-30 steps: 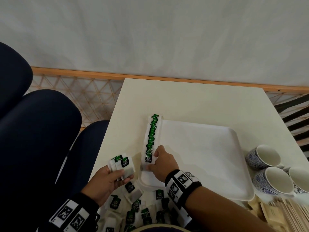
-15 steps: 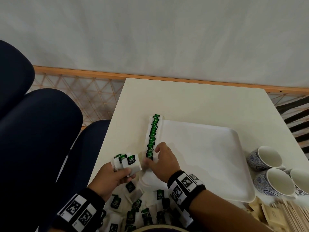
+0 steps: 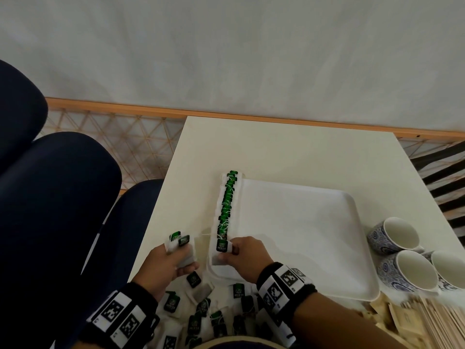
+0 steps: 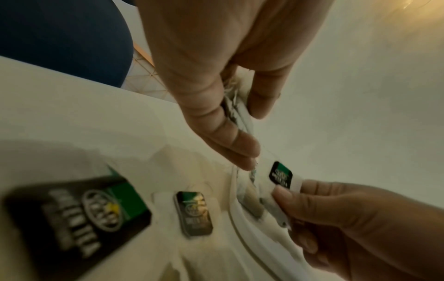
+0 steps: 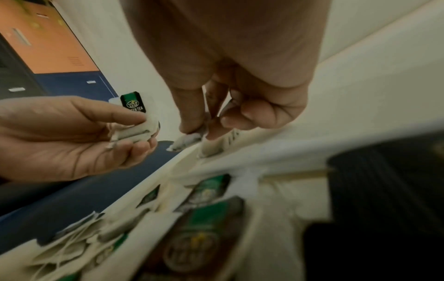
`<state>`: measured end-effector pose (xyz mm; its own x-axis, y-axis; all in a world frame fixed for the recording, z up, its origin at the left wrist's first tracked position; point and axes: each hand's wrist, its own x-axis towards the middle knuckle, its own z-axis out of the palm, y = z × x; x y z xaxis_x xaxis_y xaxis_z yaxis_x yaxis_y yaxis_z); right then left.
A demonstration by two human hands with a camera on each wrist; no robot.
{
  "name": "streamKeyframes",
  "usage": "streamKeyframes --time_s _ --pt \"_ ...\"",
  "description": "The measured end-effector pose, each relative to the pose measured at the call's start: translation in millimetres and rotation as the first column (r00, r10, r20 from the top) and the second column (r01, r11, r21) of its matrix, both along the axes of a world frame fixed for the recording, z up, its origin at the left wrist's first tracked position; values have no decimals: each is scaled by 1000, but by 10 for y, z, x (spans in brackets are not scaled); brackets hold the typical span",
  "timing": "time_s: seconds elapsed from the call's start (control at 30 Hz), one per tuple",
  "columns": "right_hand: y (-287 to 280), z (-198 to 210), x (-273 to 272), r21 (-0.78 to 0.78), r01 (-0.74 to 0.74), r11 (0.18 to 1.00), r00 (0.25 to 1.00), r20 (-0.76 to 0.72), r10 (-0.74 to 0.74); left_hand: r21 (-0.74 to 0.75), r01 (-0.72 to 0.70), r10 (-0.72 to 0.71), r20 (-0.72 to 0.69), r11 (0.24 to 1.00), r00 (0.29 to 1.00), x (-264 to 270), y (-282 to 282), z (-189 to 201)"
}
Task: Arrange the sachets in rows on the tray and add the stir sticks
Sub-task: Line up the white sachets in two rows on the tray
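A white tray (image 3: pixel 302 235) lies on the table, with a row of green-tagged sachets (image 3: pixel 227 205) overlapping along its left edge. My right hand (image 3: pixel 229 254) pinches one sachet (image 3: pixel 222 245) at the near end of that row, low over the tray's near left corner. In the right wrist view the thumb and fingers (image 5: pixel 190 125) close on the sachet's paper. Just left of the tray, my left hand (image 3: pixel 181 256) grips a small stack of sachets (image 3: pixel 179 241). Several loose sachets (image 3: pixel 201 311) lie in a pile at the table's near edge. Wooden stir sticks (image 3: pixel 442 321) lie at the near right.
Three blue-patterned cups (image 3: pixel 395 235) stand right of the tray, close to its edge. Brown paper packets (image 3: pixel 400 318) lie beside the stir sticks. Dark blue chairs (image 3: pixel 63 210) stand left of the table (image 3: pixel 276 152). A wall runs behind the table's far edge.
My right hand moved left from the row's end to the left hand's stack, took a sachet, and now holds it at the row's near end. The left hand dropped slightly.
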<state>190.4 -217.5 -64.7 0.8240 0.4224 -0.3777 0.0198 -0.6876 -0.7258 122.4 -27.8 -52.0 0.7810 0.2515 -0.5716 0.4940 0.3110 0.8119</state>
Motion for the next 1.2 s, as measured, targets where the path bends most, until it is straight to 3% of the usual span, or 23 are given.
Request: streamKeyframes --time_s 0.17,0.4,0.63,0.83,1.0,1.2 --pt "39 -8 51 -77 28 997 999 -21 -30 -59 -84 82 -33 995 996 -2 14 23" --pt "97 -42 51 -125 142 982 990 -5 -144 -63 -54 53 -13 997 999 -21 25 10" --pt "143 -25 -41 -195 -17 981 986 162 49 -86 -6 6 1 996 1000 -25 21 27" --pt "183 -39 -5 -199 11 980 986 165 22 -73 51 -51 -5 996 999 -25 -2 50" --pt "180 33 -19 16 37 999 970 242 -40 -10 81 -81 -24 997 996 -37 -10 66" --pt "179 85 -64 192 -104 976 983 169 71 87 179 -183 41 980 982 -25 -92 127"
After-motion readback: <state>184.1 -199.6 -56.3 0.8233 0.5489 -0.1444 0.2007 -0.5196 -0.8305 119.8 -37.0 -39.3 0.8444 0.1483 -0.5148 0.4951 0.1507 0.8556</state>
